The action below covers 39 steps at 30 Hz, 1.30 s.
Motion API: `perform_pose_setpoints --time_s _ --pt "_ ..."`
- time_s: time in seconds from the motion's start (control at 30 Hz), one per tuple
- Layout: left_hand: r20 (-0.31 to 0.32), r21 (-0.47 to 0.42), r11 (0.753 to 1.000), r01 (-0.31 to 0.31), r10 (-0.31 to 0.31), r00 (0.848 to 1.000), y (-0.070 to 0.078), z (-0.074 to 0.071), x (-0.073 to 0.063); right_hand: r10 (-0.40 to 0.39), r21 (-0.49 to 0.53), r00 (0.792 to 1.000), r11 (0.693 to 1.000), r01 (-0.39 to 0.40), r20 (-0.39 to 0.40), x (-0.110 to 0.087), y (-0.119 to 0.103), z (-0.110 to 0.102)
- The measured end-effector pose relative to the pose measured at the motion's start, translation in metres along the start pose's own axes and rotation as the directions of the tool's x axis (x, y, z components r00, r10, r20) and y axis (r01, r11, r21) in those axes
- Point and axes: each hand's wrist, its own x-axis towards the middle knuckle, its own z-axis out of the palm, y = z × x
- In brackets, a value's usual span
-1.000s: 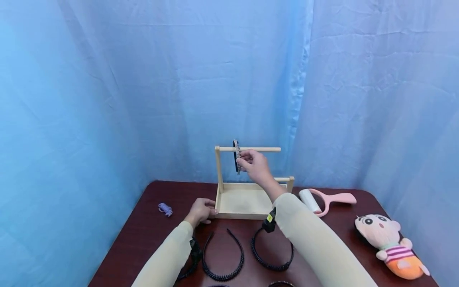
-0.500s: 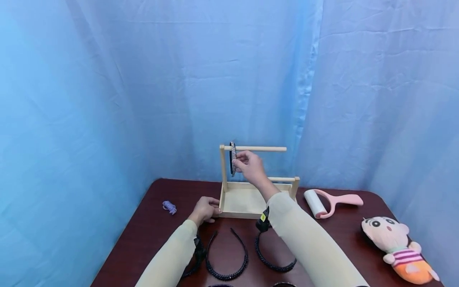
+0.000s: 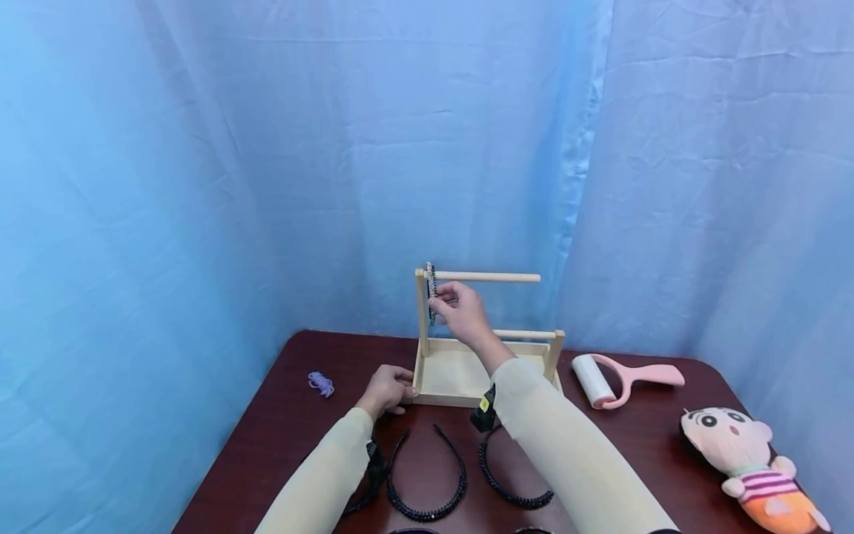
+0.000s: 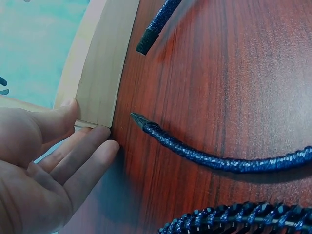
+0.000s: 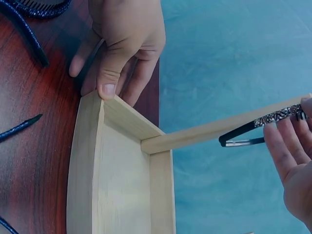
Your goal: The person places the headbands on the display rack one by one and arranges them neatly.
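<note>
My right hand (image 3: 462, 315) pinches a narrow hairband (image 5: 279, 116), black with a band of glittering stones. It hangs on edge at the upper rod (image 3: 494, 277) of a pale wooden stand, right by the left upright (image 3: 423, 311). In the right wrist view its black ends point toward the tray. My left hand (image 3: 387, 389) grips the near left corner of the stand's tray (image 4: 103, 73), thumb on the rim and fingers against the outer side. Close to that hand lies a dark, sparkly hairband (image 3: 427, 512) on the table.
Another dark hairband (image 3: 514, 500) lies near my right sleeve, and one (image 3: 363, 504) is partly under the left forearm. A purple cord bundle (image 3: 321, 383) lies left. On the right are a pink lint roller (image 3: 640, 374) and a plush doll (image 3: 754, 467). Blue curtains (image 3: 400, 148) hang behind.
My right hand has slid the hairband leftward along the upper rod, up to the left upright. My left hand keeps its hold on the tray corner. The head view has shifted slightly.
</note>
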Motion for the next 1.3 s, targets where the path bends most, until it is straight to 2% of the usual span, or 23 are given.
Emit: perform_pose_setpoints --time_s 0.3,0.47,0.67,0.8,0.93,1.03,1.17,1.3 --pt "0.000 -0.002 1.000 0.001 -0.001 1.000 0.002 0.000 -0.001 0.024 0.003 0.997 1.000 -0.024 0.073 0.001 0.000 -0.012" --pt "-0.009 0.007 1.000 -0.006 0.007 1.000 0.003 0.003 0.003 0.032 -0.017 0.995 0.999 -0.031 0.095 -0.004 0.001 -0.033" --pt "-0.005 0.016 1.000 -0.004 0.004 1.000 0.003 0.002 0.004 -0.001 -0.052 0.995 0.999 0.007 0.104 -0.024 -0.001 -0.064" --pt "-0.006 0.023 1.000 -0.013 0.013 1.000 0.002 -0.001 0.005 -0.052 -0.100 0.992 0.993 0.064 0.119 -0.042 -0.006 -0.088" --pt "0.000 0.018 1.000 -0.020 0.020 1.000 0.001 -0.003 0.006 -0.106 -0.191 0.987 0.973 0.128 0.120 -0.068 -0.011 -0.111" --pt "0.005 0.008 1.000 -0.019 0.019 1.000 0.001 -0.005 0.004 -0.097 -0.235 0.986 0.964 0.128 0.139 -0.091 -0.012 -0.128" --pt "0.004 -0.005 1.000 -0.009 0.009 1.000 0.001 -0.008 0.001 -0.085 -0.280 0.981 0.951 0.133 0.175 -0.124 -0.005 -0.147" --pt "-0.008 -0.008 1.000 0.007 -0.007 1.000 0.002 -0.009 -0.003 -0.136 -0.328 0.972 0.924 0.195 0.193 -0.153 0.010 -0.161"
